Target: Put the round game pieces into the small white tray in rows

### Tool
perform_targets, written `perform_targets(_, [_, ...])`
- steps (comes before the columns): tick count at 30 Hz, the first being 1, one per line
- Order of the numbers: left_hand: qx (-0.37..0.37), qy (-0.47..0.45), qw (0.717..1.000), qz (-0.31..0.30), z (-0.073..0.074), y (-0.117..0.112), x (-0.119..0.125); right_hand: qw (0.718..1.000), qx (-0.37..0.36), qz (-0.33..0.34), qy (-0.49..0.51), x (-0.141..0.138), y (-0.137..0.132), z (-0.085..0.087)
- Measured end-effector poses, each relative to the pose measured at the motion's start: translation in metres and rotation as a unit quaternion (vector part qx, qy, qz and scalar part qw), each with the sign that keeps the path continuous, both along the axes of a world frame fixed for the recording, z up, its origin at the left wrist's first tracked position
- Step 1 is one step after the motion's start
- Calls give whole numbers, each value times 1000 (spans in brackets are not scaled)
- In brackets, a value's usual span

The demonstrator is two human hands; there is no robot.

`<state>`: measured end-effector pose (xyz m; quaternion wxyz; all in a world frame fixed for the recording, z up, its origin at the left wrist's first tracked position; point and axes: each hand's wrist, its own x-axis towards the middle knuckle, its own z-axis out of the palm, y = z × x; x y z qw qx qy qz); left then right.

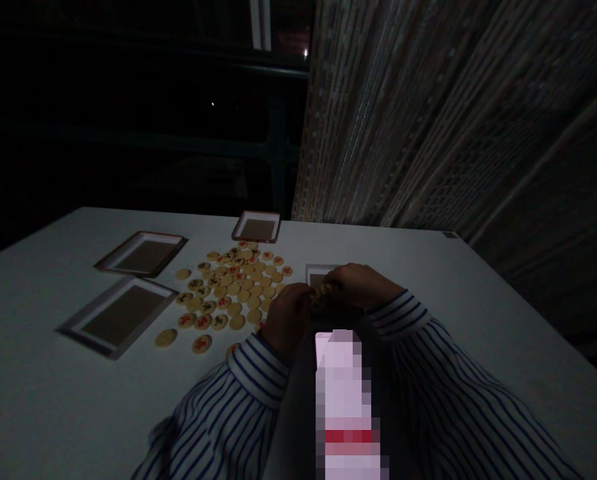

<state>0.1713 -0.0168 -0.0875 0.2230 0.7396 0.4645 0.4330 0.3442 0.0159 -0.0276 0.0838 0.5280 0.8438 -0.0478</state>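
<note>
The left hand (289, 319) and right hand (361, 285) curl closely together, gripping a few xiangqi pieces (324, 291) between them.

1. Table (43, 387): pale top, seen at a slant, filling the lower frame.
2. Curtain (428, 113): finely textured, in long folds, on the right, behind the table.
3. Window (128, 113): dark, crossed by frame bars, with tiny points of light.
4. Lamp (259, 23): pale vertical strip, top centre; room dim.

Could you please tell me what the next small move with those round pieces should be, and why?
Probably lower the round game pieces into the shallow tray just behind them: the left hand and right hand hold them right beside it.
</note>
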Motion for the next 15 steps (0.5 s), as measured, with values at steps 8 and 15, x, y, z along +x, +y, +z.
perform_targets(8, [1,16,1000,5,3,-1,0,1000,-17,5,1,-1,1,-1])
perform_targets(15, [-3,22,1000,12,3,-2,0,1000,-26,9,7,-1,0,2])
